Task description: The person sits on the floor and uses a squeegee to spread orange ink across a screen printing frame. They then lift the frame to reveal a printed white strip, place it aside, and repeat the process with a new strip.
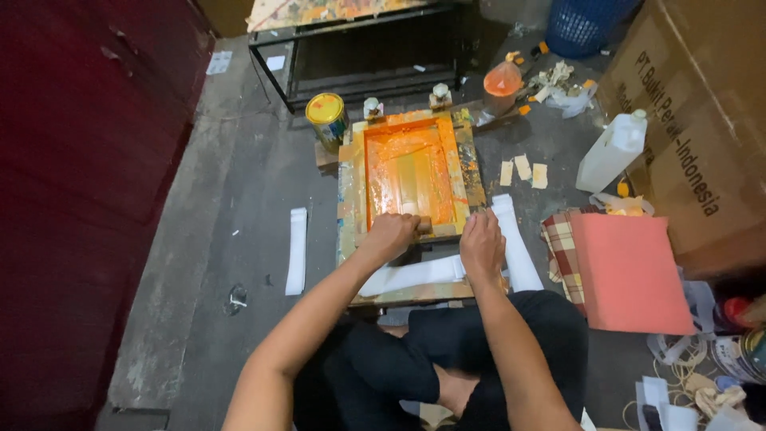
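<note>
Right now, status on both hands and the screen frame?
Left hand grips squeegee handle at near edge of orange-inked screen frame. Right hand presses frame's near right corner. White strips under frame.

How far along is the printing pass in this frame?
Done: orange ink already covers the screen frame. In hand: left hand grips the squeegee at the frame's near edge; right hand presses on the frame's right corner. Left: white strips lie unprinted on the floor.

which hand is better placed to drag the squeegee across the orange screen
Left, probably. The left hand already grips the squeegee at the near edge of the screen frame, over the orange ink. The right hand rests on the frame's near right corner, seemingly steadying it.
</note>
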